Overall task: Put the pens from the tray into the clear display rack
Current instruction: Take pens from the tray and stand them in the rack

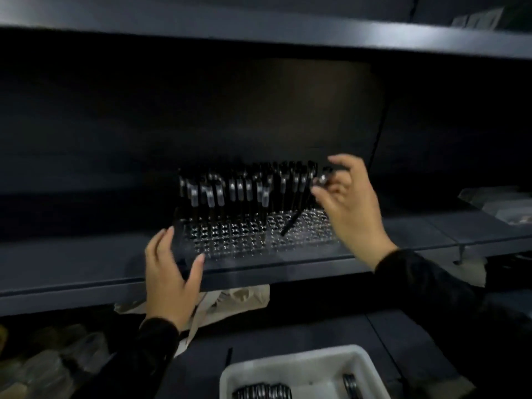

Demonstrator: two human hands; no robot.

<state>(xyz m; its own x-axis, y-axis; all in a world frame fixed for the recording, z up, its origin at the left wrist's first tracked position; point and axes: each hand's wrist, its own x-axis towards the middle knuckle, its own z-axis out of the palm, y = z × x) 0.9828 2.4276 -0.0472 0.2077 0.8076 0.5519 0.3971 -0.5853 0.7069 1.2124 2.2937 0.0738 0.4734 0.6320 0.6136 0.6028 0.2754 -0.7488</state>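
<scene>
In the head view, a dark shelving unit in dim light is seen, with a dark shelf [86,263] at mid-height carrying the clear display rack [259,237]. The rack's back rows are filled with black pens [247,188] standing upright, clips uppermost, while its front rows of holes are seen open. One pen [290,223] is held tilted, its long axis slanting from upper right down to lower left, its lower tip at the rack's holes. Its upper end is pinched in the right hand [348,205], thumb and fingers curled round it. The rack's left front corner is gripped by the left hand [169,272], thumb and fingers curled about it. Below, on a dark counter [316,329], a white tray [305,372] with more pens [262,391] lying flat is seen. Crumpled wrapping [239,298] lies under the shelf.
</scene>
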